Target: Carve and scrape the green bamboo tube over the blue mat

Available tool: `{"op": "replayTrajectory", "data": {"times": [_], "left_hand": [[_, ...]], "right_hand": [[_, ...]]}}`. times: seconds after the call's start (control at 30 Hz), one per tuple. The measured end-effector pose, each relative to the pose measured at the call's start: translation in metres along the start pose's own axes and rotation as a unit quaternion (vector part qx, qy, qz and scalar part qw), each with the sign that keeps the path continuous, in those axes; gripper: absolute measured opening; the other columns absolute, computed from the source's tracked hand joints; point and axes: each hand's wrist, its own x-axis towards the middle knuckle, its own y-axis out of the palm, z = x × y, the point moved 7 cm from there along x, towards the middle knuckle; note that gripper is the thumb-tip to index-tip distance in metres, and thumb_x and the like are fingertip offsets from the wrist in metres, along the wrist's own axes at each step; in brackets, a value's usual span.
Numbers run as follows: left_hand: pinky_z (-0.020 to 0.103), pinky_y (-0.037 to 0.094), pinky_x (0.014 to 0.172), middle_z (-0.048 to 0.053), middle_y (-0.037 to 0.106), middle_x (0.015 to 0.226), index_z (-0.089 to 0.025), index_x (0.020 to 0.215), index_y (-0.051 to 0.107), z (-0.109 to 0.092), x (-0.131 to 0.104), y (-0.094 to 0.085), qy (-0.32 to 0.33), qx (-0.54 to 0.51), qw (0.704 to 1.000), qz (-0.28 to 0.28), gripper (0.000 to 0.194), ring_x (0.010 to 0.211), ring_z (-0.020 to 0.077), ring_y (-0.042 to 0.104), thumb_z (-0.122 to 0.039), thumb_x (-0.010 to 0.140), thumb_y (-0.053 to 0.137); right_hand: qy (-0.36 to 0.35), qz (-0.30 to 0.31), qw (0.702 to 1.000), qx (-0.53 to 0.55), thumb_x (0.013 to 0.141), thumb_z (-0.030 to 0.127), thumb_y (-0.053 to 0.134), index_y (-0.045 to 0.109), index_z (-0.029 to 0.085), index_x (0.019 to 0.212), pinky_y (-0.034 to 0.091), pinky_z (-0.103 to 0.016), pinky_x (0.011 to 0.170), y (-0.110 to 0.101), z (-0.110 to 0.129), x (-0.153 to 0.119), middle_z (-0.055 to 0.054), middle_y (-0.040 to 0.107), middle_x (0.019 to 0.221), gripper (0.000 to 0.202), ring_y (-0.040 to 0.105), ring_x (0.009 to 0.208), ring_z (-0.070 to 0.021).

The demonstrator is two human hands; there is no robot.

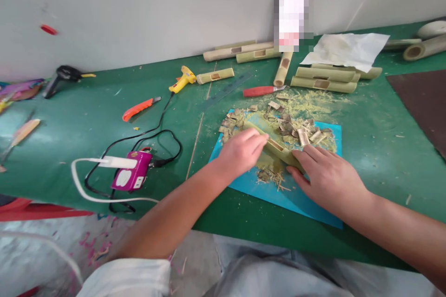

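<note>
A green bamboo tube [278,147] with a rectangular slot cut in its upper side lies slantwise over a blue sheet [240,181]. My left hand [242,151] is closed on its far-left part, fingertips at the slot's edge. Round the near-right end of the tube, my right hand [329,174] is closed, its thumb low on the side. Bamboo chips [304,135] and pale shavings [275,178] lie about both hands on the sheet. Whether a small piece is also between my left fingertips is hidden.
Behind the sheet lie a red-handled knife [258,91] and several slotted bamboo tubes [324,84]. Leftward are a yellow glue gun [183,80], an orange cutter [141,109] and a purple power block [134,171] with loose cables. White paper [344,48] rests at the back right.
</note>
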Motion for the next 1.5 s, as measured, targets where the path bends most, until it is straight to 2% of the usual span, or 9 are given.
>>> {"op": "replayTrajectory", "data": {"times": [0.1, 0.27, 0.4, 0.77, 0.9, 1.03, 1.17, 1.3, 1.5], "left_hand": [[0.024, 0.053, 0.067, 0.006, 0.066, 0.081, -0.013, 0.089, 0.067, 0.010, 0.000, -0.007, -0.022, 0.023, 0.999, -0.036, 0.020, 0.073, 0.0125, 0.063, -0.020, 0.097, 0.050], [0.023, 0.052, 0.067, 0.005, 0.066, 0.082, -0.014, 0.093, 0.067, 0.012, 0.001, -0.006, -0.010, -0.012, 1.000, -0.021, 0.018, 0.072, 0.0111, 0.061, -0.019, 0.097, 0.050], [0.023, 0.051, 0.065, 0.005, 0.063, 0.077, -0.013, 0.085, 0.067, 0.020, 0.002, -0.011, -0.034, 0.005, 0.998, -0.055, 0.020, 0.069, 0.0112, 0.059, -0.019, 0.096, 0.051], [0.023, 0.049, 0.065, 0.005, 0.063, 0.077, -0.013, 0.087, 0.067, 0.008, 0.001, -0.003, -0.010, -0.014, 1.000, -0.003, 0.023, 0.067, 0.0109, 0.057, -0.020, 0.098, 0.048], [0.024, 0.049, 0.064, 0.005, 0.062, 0.075, -0.012, 0.081, 0.066, 0.013, 0.001, -0.009, -0.029, -0.007, 0.999, -0.043, 0.025, 0.066, 0.0112, 0.058, -0.020, 0.098, 0.049], [0.024, 0.049, 0.064, 0.005, 0.062, 0.077, -0.012, 0.086, 0.067, 0.011, 0.001, -0.005, -0.005, -0.015, 1.000, -0.013, 0.022, 0.068, 0.0115, 0.058, -0.019, 0.097, 0.049], [0.023, 0.049, 0.064, 0.005, 0.062, 0.076, -0.013, 0.084, 0.066, 0.017, 0.000, -0.009, -0.036, -0.003, 0.998, -0.043, 0.022, 0.068, 0.0110, 0.057, -0.020, 0.097, 0.050], [0.023, 0.050, 0.066, 0.005, 0.063, 0.079, -0.013, 0.091, 0.067, 0.013, 0.000, -0.003, -0.019, -0.022, 1.000, -0.007, 0.020, 0.071, 0.0113, 0.059, -0.020, 0.098, 0.050], [0.024, 0.051, 0.066, 0.005, 0.064, 0.079, -0.013, 0.091, 0.067, 0.015, 0.001, -0.005, -0.024, -0.023, 0.999, -0.026, 0.021, 0.070, 0.0113, 0.059, -0.020, 0.098, 0.049]], "right_hand": [[0.000, 0.004, 1.000, -0.002, 0.093, 0.032, 0.051, 0.066, 0.012, 0.091, 0.038, -0.033, 0.062, 0.000, 0.000, 0.001, -0.006, 0.060, 0.075, 0.025, 0.057, 0.069, -0.0201], [-0.004, 0.000, 1.000, 0.005, 0.093, 0.030, 0.050, 0.066, 0.012, 0.091, 0.038, -0.033, 0.062, -0.001, 0.001, 0.001, -0.005, 0.059, 0.074, 0.024, 0.057, 0.068, -0.0195], [-0.003, 0.001, 1.000, 0.008, 0.093, 0.029, 0.050, 0.066, 0.011, 0.091, 0.037, -0.033, 0.062, -0.001, 0.001, 0.000, -0.006, 0.060, 0.075, 0.024, 0.056, 0.069, -0.0192], [0.000, 0.012, 1.000, 0.014, 0.092, 0.030, 0.051, 0.065, 0.013, 0.090, 0.038, -0.033, 0.062, 0.001, 0.000, 0.000, -0.006, 0.060, 0.076, 0.022, 0.056, 0.070, -0.0195], [0.002, 0.008, 1.000, 0.011, 0.092, 0.030, 0.051, 0.066, 0.013, 0.090, 0.038, -0.033, 0.063, 0.001, -0.001, 0.000, -0.007, 0.061, 0.078, 0.022, 0.056, 0.071, -0.0194], [-0.001, 0.013, 1.000, 0.018, 0.092, 0.028, 0.051, 0.065, 0.013, 0.090, 0.038, -0.032, 0.062, 0.001, 0.000, 0.000, -0.006, 0.061, 0.076, 0.021, 0.056, 0.070, -0.0192], [0.005, 0.019, 1.000, 0.019, 0.092, 0.029, 0.051, 0.065, 0.013, 0.090, 0.039, -0.032, 0.063, 0.001, -0.001, 0.000, -0.006, 0.060, 0.075, 0.022, 0.057, 0.071, -0.0195], [0.007, 0.022, 0.999, 0.023, 0.092, 0.030, 0.051, 0.066, 0.013, 0.091, 0.039, -0.033, 0.063, 0.003, -0.002, -0.001, -0.006, 0.061, 0.076, 0.022, 0.057, 0.071, -0.0195], [0.007, 0.016, 0.999, 0.027, 0.092, 0.030, 0.052, 0.066, 0.012, 0.093, 0.040, -0.033, 0.064, 0.002, -0.003, -0.002, -0.007, 0.061, 0.077, 0.023, 0.058, 0.071, -0.0198]]}}
